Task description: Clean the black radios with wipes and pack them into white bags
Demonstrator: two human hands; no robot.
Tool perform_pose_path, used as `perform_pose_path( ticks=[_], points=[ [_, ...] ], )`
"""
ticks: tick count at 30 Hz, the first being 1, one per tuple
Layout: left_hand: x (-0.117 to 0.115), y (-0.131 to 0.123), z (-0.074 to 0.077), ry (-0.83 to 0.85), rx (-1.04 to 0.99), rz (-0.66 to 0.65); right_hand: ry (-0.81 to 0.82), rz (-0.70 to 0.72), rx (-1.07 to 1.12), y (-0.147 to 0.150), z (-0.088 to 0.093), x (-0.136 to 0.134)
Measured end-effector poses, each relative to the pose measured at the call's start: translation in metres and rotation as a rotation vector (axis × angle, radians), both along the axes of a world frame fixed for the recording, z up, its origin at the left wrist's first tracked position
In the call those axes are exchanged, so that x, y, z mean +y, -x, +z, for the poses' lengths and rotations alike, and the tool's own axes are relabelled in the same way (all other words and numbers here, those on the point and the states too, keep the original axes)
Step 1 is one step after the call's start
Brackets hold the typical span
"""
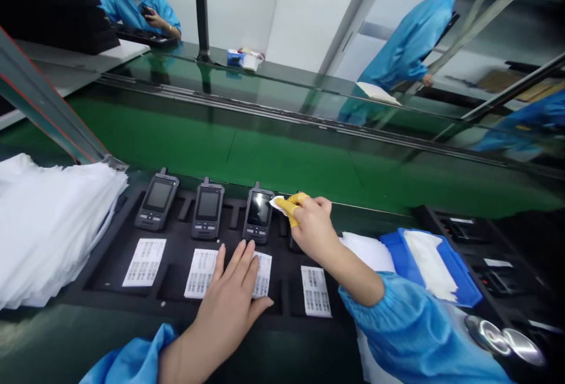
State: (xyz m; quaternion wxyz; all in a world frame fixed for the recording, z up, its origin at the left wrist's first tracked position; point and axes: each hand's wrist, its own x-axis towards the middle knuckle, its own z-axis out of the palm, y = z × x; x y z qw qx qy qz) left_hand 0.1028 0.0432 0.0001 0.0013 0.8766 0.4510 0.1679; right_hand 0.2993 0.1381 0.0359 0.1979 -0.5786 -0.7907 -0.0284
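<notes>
Several black handheld radio-phones with screens and stub antennas lie in a black tray [174,257]. My right hand [314,228], with yellow finger cots on its fingertips, pinches a small white wipe [276,203] at the upper right edge of the third phone's screen [258,210]. Below that phone, my left hand [232,299] lies with fingers stretched out, partly over white label sheets [199,271]; its fingertips reach the phone's lower edge. To the left are two more phones, the second [208,207] and the first [158,200]. Another phone is mostly hidden behind my right hand.
A stack of white sleeves [57,225] stands at the left. On the right are a blue bin [470,296] holding white wipes, another black tray [430,219] and round metal lids [494,337]. Co-workers in blue are beyond the green conveyor [282,152].
</notes>
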Motion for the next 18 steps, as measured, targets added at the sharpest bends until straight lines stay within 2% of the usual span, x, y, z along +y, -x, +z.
perform_pose_path(
  ticks=[4,8,14,18],
  points=[
    [0.007,-0.002,-0.003,0.025,0.035,0.01,-0.034,0.08,-0.129,0.012,-0.007,0.008],
    [0.005,-0.001,-0.002,0.07,0.07,0.016,-0.03,0.13,-0.133,0.015,-0.017,0.006],
    [0.0,-0.002,0.004,0.165,0.026,0.029,-0.064,0.221,-0.091,0.015,-0.037,-0.02],
    [0.0,-0.001,0.006,0.201,0.035,0.03,-0.035,0.268,-0.049,0.015,-0.041,-0.04]
  ],
)
